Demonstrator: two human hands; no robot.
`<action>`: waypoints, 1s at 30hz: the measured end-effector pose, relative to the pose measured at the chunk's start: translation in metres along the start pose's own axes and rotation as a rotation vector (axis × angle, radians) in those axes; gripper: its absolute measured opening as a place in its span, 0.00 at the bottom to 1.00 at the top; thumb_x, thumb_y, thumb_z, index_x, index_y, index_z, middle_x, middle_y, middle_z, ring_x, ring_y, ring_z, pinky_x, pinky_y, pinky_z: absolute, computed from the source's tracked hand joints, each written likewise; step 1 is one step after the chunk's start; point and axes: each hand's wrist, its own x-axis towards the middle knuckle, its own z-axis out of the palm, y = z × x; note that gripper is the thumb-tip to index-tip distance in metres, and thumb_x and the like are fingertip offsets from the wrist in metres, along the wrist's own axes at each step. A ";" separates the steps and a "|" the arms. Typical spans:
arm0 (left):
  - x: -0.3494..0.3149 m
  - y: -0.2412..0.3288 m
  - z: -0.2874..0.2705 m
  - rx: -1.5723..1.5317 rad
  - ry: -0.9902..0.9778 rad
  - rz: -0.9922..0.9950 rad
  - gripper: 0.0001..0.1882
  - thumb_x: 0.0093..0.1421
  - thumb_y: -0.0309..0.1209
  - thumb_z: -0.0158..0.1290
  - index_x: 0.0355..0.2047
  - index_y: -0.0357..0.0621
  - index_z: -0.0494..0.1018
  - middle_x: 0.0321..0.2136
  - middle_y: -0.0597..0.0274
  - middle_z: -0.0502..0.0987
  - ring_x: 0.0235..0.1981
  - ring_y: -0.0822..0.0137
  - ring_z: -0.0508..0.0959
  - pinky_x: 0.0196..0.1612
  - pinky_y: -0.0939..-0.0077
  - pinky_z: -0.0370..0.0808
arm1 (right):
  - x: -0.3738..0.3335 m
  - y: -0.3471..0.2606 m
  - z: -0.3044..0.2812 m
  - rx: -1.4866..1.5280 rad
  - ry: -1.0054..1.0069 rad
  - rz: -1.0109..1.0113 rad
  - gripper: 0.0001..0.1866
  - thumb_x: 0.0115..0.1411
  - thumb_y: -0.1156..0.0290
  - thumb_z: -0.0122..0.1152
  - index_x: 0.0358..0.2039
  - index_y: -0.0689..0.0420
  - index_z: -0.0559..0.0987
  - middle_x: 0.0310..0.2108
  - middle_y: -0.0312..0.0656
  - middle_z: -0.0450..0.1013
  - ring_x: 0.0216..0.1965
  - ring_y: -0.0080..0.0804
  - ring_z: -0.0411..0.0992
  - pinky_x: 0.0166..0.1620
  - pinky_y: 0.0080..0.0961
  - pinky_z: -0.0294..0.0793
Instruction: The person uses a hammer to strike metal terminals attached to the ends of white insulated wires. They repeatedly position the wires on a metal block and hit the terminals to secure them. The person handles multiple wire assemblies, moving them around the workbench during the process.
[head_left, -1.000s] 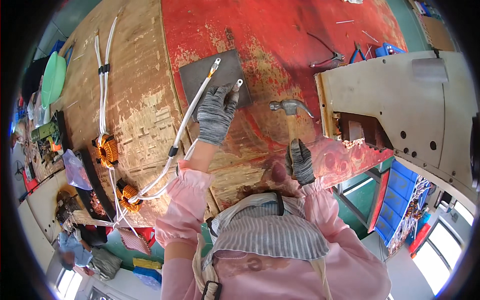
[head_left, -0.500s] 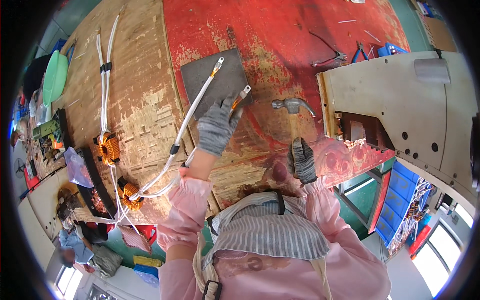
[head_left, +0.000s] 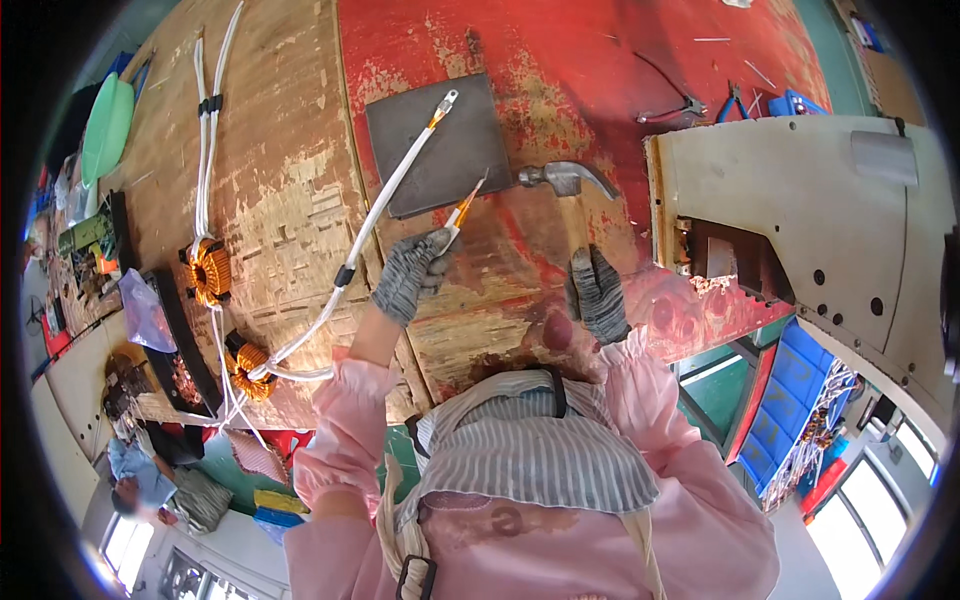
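My left hand (head_left: 412, 274), in a grey knit glove, is closed around a white-sleeved cable end (head_left: 456, 224). Its metal lug appears edge-on beside the near right corner of a dark grey square plate (head_left: 425, 145). Another white cable (head_left: 392, 190) lies across the plate, its flat holed lug (head_left: 449, 99) pointing away from me. My right hand (head_left: 600, 298), gloved alike, grips the wooden handle of a claw hammer (head_left: 566, 180). The hammer's head is right of the plate, apart from the cable. Two copper-wound ring coils (head_left: 209, 272) with white leads lie to the left.
A large pale metal machine (head_left: 800, 200) stands on the bench at right. Pliers (head_left: 672, 105) and blue-handled cutters (head_left: 735, 102) lie at the far right. A green basin (head_left: 108, 128) and a black tray (head_left: 180, 350) are at left. Blue bins (head_left: 795, 410) stand below the bench.
My left hand has drawn back toward me with the cable end, whose lug has turned from flat to edge-on. The hammer head has shifted away from me and slightly left.
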 end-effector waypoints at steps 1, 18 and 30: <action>0.004 -0.002 -0.005 -0.084 -0.053 -0.061 0.14 0.58 0.42 0.46 0.30 0.44 0.70 0.11 0.77 0.59 0.08 0.84 0.54 0.09 0.91 0.51 | 0.009 0.015 -0.006 -0.271 -0.004 -0.151 0.19 0.59 0.58 0.48 0.43 0.60 0.67 0.16 0.39 0.67 0.14 0.27 0.64 0.17 0.25 0.62; 0.012 -0.016 -0.026 -0.477 -0.237 -0.129 0.10 0.60 0.40 0.43 0.30 0.49 0.66 0.12 0.76 0.61 0.08 0.82 0.58 0.08 0.89 0.56 | 0.048 -0.045 0.053 -1.226 -0.025 -0.561 0.18 0.59 0.54 0.42 0.33 0.59 0.65 0.10 0.49 0.66 0.14 0.48 0.67 0.18 0.42 0.65; 0.001 -0.028 0.012 1.497 0.661 0.368 0.16 0.59 0.39 0.38 0.45 0.54 0.66 0.24 0.58 0.73 0.17 0.56 0.73 0.18 0.61 0.69 | 0.060 -0.052 0.056 -1.366 0.091 -0.561 0.20 0.58 0.53 0.44 0.37 0.60 0.67 0.10 0.48 0.66 0.13 0.48 0.67 0.18 0.42 0.65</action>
